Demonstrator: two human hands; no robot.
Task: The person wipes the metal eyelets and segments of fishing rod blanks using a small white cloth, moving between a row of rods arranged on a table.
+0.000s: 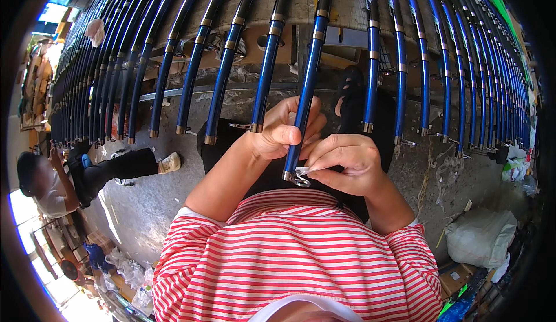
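Observation:
A glossy blue fishing rod section (308, 76) with gold-coloured bands points down toward me in the middle. My left hand (285, 130) is closed around it near its lower end, the thumb lying across the blue shaft. At the tip sits a small metal line guide (301, 180). Beside that guide, my right hand (347, 163) pinches a small white scrap, like tissue or cloth (303, 171), which touches the rod end. Another blue rod (264, 84) passes close to the left of my left hand, its own guide near my wrist.
Many similar rods (401, 84) hang side by side over the edge of a wooden table (347, 3). Another person (58, 177) sits at the left. A whitish sack (482, 238) lies at the right on the concrete floor (145, 206), and plastic bags (130, 270) lie at lower left.

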